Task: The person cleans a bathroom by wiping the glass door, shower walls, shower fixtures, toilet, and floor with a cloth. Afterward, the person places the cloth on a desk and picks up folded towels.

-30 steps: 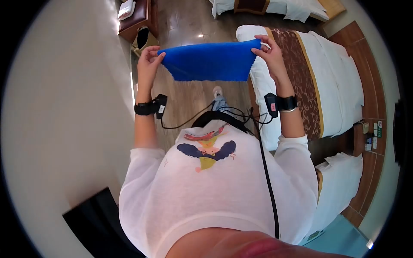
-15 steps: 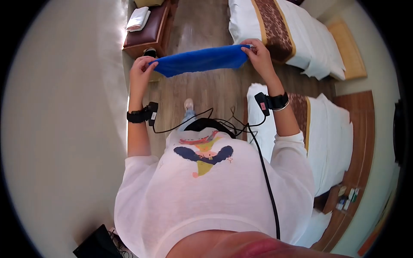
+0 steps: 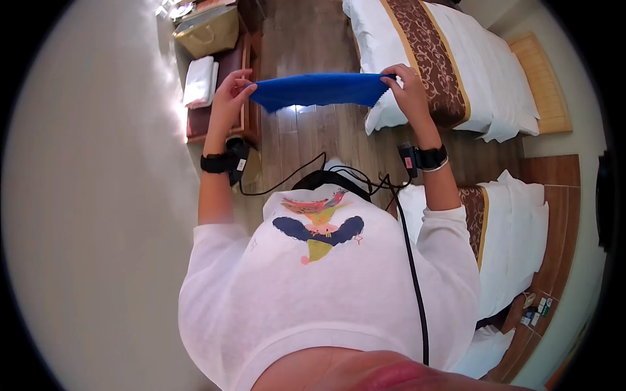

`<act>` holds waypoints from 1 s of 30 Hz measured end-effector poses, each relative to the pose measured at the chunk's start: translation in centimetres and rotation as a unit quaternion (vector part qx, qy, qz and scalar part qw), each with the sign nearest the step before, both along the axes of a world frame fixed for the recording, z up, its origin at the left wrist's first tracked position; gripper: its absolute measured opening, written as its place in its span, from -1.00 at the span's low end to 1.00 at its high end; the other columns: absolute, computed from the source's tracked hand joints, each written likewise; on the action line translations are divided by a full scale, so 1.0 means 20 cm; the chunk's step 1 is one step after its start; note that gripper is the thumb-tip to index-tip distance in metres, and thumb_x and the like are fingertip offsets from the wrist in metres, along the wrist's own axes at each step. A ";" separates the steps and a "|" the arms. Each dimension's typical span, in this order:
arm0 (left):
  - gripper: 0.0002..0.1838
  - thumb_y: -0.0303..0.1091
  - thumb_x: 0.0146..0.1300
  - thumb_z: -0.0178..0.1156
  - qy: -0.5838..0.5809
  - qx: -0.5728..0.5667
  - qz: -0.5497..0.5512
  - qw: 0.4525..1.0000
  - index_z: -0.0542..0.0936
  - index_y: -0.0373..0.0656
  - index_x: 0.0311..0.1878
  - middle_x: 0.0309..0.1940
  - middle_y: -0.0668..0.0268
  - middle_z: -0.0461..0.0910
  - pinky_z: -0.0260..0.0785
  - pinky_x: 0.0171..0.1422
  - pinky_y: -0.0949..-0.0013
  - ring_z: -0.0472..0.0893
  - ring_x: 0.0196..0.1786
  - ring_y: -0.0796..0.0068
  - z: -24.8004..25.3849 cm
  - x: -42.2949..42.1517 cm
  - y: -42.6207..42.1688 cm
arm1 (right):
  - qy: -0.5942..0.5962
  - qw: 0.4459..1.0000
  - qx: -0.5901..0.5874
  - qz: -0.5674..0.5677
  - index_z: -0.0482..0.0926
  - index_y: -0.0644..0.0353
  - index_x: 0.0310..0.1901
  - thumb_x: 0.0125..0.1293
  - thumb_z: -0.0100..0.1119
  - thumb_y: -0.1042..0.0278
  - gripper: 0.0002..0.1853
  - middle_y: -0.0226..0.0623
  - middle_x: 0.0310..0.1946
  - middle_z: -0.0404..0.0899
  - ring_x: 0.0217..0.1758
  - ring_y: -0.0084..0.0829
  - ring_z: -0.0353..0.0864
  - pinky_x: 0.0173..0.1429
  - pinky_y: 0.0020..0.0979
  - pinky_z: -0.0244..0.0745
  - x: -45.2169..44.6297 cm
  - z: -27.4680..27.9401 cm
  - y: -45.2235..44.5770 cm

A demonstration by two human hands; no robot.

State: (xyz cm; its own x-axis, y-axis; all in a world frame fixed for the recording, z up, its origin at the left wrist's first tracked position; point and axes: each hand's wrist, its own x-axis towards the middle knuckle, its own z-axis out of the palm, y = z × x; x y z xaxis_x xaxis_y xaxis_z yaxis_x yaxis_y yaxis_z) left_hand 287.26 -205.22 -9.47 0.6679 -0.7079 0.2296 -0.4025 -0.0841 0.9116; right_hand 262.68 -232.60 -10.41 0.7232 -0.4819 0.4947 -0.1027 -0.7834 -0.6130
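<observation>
A blue cloth (image 3: pixel 319 90) is stretched out between my two hands, in front of me at arm's length. Its lower edge hangs free. My left hand (image 3: pixel 233 96) pinches the left corner between thumb and fingers. At the other end, my right hand (image 3: pixel 405 85) grips the right corner the same way. Each wrist wears a black strap with a small box, the left wrist device (image 3: pixel 225 163) and the right wrist device (image 3: pixel 422 158), joined by black cables that run across my front.
On the left, a bench (image 3: pixel 229 62) bears folded white towels (image 3: pixel 201 81) and a tan bag (image 3: pixel 207 32). To the right stand the far bed (image 3: pixel 482 72) with a brown runner and the near bed (image 3: pixel 512 228). Wooden floor (image 3: pixel 293 133) runs between. A black cable (image 3: pixel 412 274) hangs down my shirt.
I have moved forward along the room, so more of the bench and the bag shows. The cloth stays stretched between both hands and looks more level.
</observation>
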 end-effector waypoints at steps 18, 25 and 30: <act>-0.80 -0.33 0.17 0.15 -0.095 -0.016 -0.041 0.995 0.52 -0.30 -0.27 -0.40 0.42 0.45 0.25 -0.25 0.60 0.41 -0.35 0.67 -0.14 1.36 -1.22 | 0.008 0.918 0.390 0.069 0.51 0.19 -0.21 0.15 0.16 0.39 -0.83 -0.46 -0.47 0.50 -0.46 -0.68 0.46 -0.52 -0.67 0.35 1.50 -0.08 -1.37; -0.76 -0.29 0.13 0.17 -0.048 0.035 0.122 0.991 0.53 -0.28 -0.26 -0.45 0.16 0.54 0.38 -0.29 0.41 0.56 -0.36 0.34 -0.11 1.83 -1.89 | 0.020 0.909 0.393 0.139 0.38 0.16 -0.15 0.16 0.13 0.40 -0.77 -0.46 -0.41 0.39 -0.37 -0.66 0.44 -0.51 -0.60 0.49 2.47 0.04 -1.59; -0.81 -0.43 0.19 0.06 -0.160 -0.056 0.105 0.980 0.47 -0.29 -0.15 -0.30 0.12 0.51 0.35 -0.23 0.43 0.52 -0.28 0.40 -0.12 2.17 -2.40 | 0.036 0.936 0.289 0.197 0.37 0.16 -0.16 0.15 0.12 0.45 -0.78 -0.50 -0.46 0.32 -0.40 -0.70 0.37 -0.47 -0.63 0.45 3.08 0.05 -1.63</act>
